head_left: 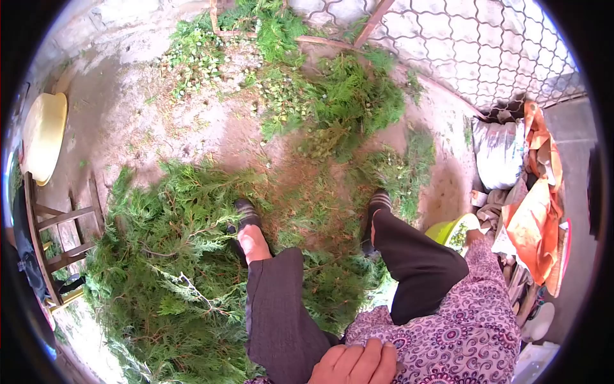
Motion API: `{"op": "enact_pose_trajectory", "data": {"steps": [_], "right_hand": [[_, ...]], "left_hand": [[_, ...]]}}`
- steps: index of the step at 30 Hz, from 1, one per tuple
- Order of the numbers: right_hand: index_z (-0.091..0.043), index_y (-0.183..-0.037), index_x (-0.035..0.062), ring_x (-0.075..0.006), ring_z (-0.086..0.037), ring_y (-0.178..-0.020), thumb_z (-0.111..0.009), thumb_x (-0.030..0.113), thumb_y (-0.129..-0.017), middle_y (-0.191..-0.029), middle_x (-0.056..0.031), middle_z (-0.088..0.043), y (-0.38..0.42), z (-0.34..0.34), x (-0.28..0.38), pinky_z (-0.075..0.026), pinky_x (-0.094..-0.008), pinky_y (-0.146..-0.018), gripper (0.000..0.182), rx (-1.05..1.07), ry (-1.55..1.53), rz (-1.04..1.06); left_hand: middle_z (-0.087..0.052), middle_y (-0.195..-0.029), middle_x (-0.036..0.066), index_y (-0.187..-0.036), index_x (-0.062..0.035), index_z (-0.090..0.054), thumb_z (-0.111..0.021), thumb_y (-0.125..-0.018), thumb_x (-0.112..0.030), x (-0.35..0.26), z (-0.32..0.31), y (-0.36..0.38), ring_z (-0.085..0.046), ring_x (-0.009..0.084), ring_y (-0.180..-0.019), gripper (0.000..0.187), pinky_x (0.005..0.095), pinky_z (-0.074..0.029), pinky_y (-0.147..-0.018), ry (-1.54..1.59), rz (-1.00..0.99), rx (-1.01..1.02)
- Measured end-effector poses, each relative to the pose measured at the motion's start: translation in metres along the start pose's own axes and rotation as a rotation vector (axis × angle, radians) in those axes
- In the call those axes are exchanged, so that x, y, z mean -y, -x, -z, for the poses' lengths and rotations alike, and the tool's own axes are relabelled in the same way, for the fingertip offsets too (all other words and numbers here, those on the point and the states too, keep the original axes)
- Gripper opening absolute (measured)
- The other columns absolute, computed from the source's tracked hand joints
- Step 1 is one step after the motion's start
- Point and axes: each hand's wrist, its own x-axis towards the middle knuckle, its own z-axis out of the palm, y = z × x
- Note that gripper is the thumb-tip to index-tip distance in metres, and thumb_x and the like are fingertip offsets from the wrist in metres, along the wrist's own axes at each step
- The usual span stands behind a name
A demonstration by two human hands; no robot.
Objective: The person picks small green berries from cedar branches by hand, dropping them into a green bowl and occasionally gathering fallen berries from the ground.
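Observation:
My left hand (358, 363) rests over my lap against the patterned shirt (448, 326). Its fingers are bent and close together; their tips and anything under them are hidden. On the right, my right hand (475, 236) reaches to a yellow-green basin (441, 232) beside my knee. Small pale green pieces (458, 237) lie inside the basin. The fingers of that hand are too small and covered to make out. A large heap of cut evergreen branches (179, 275) spreads at my left foot, with more sprigs between my feet.
Another pile of green branches (352, 96) lies ahead by a wire mesh panel (460, 38). A pale yellow tub (48, 137) and a wooden frame (64, 237) stand at the left. A white sack (499, 153) and orange cloth (537, 217) are at the right.

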Motion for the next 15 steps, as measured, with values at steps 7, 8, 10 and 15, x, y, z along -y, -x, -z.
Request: {"op": "enact_pose_trajectory", "data": {"steps": [7,8,10,15], "right_hand": [[-0.062,-0.086,-0.0020,-0.0331,-0.060,-0.086,-0.052,0.007,-0.072,-0.089,-0.0215,-0.061,-0.040,0.115,0.095,-0.049,-0.0390,-0.074,0.020,-0.173,-0.160,0.191],[-0.063,-0.077,0.0004,-0.0361,-0.059,-0.075,-0.047,0.006,-0.072,-0.078,-0.0220,-0.060,-0.038,0.149,0.128,-0.048,-0.0415,-0.068,0.017,-0.227,-0.201,0.290],[-0.062,-0.077,0.0013,-0.0364,-0.058,-0.073,-0.046,0.008,-0.072,-0.077,-0.0218,-0.060,-0.049,0.202,0.204,-0.047,-0.0432,-0.069,0.018,-0.348,-0.309,0.443],[-0.055,-0.070,0.0019,-0.0331,-0.055,-0.067,-0.053,0.017,-0.070,-0.071,-0.0175,-0.056,-0.001,0.299,0.378,-0.044,-0.0428,-0.063,0.015,-0.482,-0.715,1.094]], "left_hand": [[-0.055,-0.088,0.015,-0.093,0.0015,-0.055,-0.059,-0.067,-0.011,0.002,0.001,-0.004,-0.053,0.0229,-0.071,0.028,0.0317,-0.041,-0.060,0.000,0.027,-0.001],[-0.055,-0.088,0.015,-0.093,0.0015,-0.055,-0.059,-0.067,-0.011,0.002,0.000,-0.004,-0.052,0.0227,-0.070,0.029,0.0315,-0.041,-0.059,-0.018,0.034,0.003],[-0.055,-0.088,0.015,-0.093,0.0015,-0.055,-0.059,-0.067,-0.011,0.002,-0.001,-0.004,-0.052,0.0225,-0.070,0.029,0.0312,-0.041,-0.059,-0.042,0.048,0.006],[-0.056,-0.090,0.015,-0.094,0.0007,-0.055,-0.059,-0.068,-0.011,0.004,-0.005,-0.004,-0.052,0.0220,-0.071,0.029,0.0309,-0.040,-0.059,-0.084,0.100,-0.045]]}}
